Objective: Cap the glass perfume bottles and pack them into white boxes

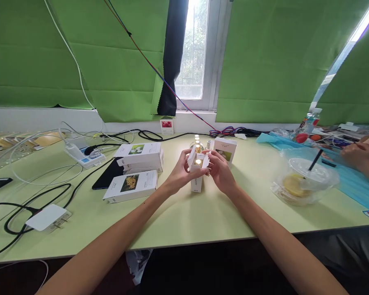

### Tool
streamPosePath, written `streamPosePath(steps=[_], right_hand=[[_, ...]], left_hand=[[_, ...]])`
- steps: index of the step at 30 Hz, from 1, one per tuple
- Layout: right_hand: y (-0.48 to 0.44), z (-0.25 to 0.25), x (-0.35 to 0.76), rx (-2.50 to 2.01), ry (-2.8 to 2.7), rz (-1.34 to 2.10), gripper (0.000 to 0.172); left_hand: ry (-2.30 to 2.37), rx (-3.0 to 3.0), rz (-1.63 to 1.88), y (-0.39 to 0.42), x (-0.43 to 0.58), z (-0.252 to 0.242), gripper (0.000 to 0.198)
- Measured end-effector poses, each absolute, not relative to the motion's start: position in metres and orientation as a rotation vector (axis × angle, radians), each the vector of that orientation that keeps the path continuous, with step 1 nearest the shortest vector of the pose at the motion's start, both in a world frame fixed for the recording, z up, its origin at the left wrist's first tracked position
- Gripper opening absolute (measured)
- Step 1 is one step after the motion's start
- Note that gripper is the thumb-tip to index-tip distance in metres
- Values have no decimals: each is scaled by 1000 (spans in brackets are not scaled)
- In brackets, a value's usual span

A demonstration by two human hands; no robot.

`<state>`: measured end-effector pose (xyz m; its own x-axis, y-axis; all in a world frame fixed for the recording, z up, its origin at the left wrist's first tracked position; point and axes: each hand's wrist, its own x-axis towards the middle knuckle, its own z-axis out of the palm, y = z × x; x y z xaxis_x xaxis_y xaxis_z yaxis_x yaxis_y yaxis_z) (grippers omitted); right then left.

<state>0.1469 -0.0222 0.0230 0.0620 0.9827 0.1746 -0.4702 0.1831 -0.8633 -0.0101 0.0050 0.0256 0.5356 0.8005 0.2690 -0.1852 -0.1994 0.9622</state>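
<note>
The box [196, 185], its top open, is between the person's hands near the middle of the desk [178, 223], upright or nearly so; whether its base bears on the desk is hard to tell. A gold cap [198, 162] shows inside. The left hand [182, 169] is wrapped around the box's left side, thumb across the near face; the right hand [220, 167] appears to pinch the raised right flap between thumb and fingertips. Done well, handling the flaps calls for a steady left hold, firm enough to stop twisting but too light to bow the card. The right fingers should bend each flap along its crease, clear of the cap, since a snagged edge could tear. Keeping the base flat would help, and elbow room matters: another picture box [225, 150] stands just behind the right hand.
</note>
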Motion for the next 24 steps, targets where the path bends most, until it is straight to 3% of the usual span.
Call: streamPosePath(steps=[12,24], right_hand=[[-22,22,147,-684,-926,1261,27],[-19,18,147,-651,-930,1298,28]], left_hand=[[505,1510,1056,12,-11,20,54],[627,1551,1226,-1,-3,22,54]])
